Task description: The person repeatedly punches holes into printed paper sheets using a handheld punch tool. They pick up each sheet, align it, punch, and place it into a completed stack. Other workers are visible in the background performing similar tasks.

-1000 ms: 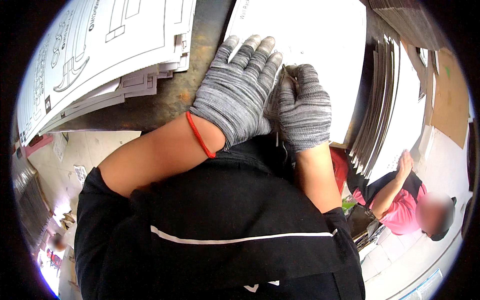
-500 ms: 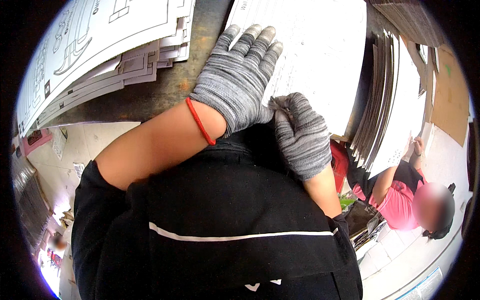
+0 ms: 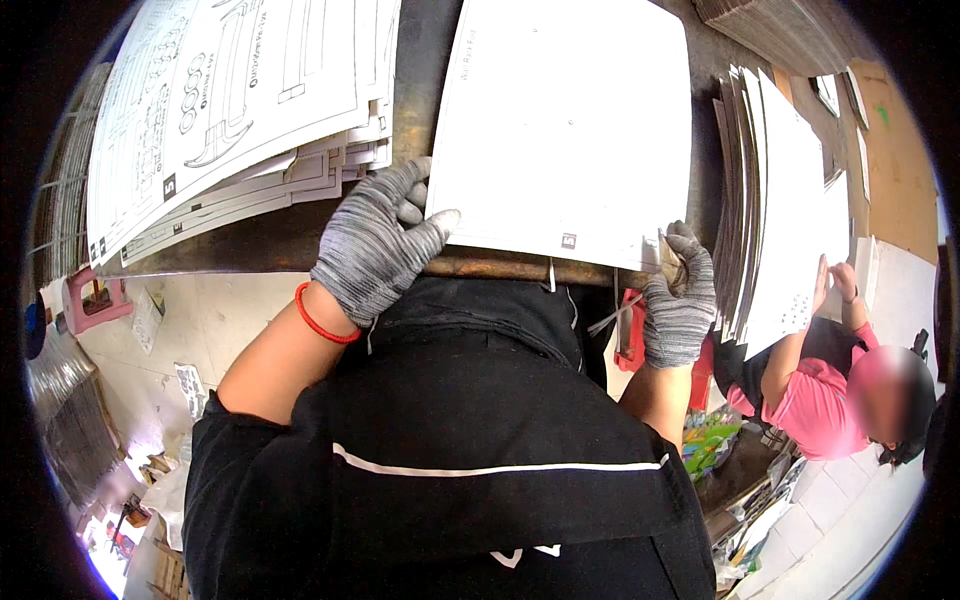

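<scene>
A white printed sheet (image 3: 565, 130) lies on the dark table in front of me, its near edge by the table's rim. My left hand (image 3: 385, 240), in a grey striped knitted glove, grips the sheet's near left corner, thumb on top and fingers at the side edge. At the near right corner, my right hand (image 3: 680, 300), gloved alike, pinches the sheet between bent fingers and thumb. Something tan shows at those fingertips, too small to name.
To the left rises a stack of printed sheets (image 3: 260, 100) with line drawings. Several boards (image 3: 765, 200) stand upright on the right, beside a co-worker in a pink top (image 3: 820, 400). Brown cardboard (image 3: 775, 30) is piled at the far right. A pink stool (image 3: 95, 305) stands on the floor.
My left hand has come off the sheet's surface to its near left corner. The right hand has shifted right to the other corner, and the sheet now sits squarer before me.
</scene>
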Demonstrator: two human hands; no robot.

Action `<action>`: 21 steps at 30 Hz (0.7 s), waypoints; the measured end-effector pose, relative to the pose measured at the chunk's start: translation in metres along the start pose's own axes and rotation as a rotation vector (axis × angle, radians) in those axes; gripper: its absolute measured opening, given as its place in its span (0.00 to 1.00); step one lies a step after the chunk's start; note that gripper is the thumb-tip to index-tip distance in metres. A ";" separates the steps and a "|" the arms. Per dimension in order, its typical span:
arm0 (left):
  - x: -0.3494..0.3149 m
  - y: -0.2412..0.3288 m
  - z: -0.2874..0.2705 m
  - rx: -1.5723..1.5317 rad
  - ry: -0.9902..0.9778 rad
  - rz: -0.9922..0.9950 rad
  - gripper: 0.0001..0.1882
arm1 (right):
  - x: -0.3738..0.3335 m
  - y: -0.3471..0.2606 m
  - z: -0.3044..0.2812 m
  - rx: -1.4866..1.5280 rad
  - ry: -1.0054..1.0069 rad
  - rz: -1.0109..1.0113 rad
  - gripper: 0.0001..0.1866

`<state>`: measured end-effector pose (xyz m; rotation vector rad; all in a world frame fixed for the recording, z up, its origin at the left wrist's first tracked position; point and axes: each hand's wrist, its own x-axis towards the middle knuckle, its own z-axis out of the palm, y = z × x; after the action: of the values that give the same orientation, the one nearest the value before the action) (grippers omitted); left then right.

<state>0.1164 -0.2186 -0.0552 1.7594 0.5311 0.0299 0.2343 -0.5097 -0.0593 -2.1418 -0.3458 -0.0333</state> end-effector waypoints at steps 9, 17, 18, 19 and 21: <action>-0.037 0.073 -0.020 0.067 -0.156 0.314 0.20 | -0.002 -0.002 -0.004 0.186 0.050 -0.089 0.16; -0.073 0.046 -0.156 0.431 0.995 0.579 0.20 | 0.005 -0.031 0.002 0.475 -0.187 -0.093 0.25; -0.074 0.046 -0.186 0.378 1.028 0.564 0.20 | 0.004 -0.034 0.009 0.565 -0.176 -0.048 0.24; -0.078 0.046 -0.206 0.023 1.062 0.407 0.19 | 0.007 -0.031 0.012 0.497 -0.187 -0.042 0.23; -0.083 0.022 -0.267 0.211 1.043 0.213 0.19 | 0.009 -0.023 0.017 0.351 -0.203 -0.011 0.23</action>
<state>-0.0299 -0.0077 0.0573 1.9099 1.1041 1.1183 0.2351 -0.4814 -0.0486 -1.7980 -0.4462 0.2243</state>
